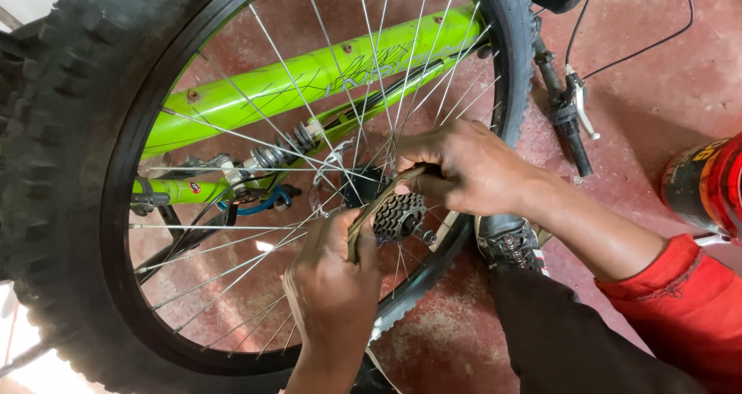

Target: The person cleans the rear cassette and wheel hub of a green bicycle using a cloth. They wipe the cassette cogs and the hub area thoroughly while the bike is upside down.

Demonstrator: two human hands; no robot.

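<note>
gripping a flat, worn metal tool (380, 206) at both ends, the hands are right at the middle of the frame: the left hand (332, 286) comes up from the bottom edge, closed round the tool's lower end, and the right hand (464, 170) comes in from the right, fingers curled over its upper end. the tool lies across the sprocket cluster (399, 218), which sits on the hub of the bike wheel (77, 208) filling the left and centre. judging by this, the cluster is not off yet; it looks seated on the hub, so the work on it seems at an early or middle stage. behind the spokes lies the green frame (309, 77). a red sleeve (680, 301) shows lower right.
</note>
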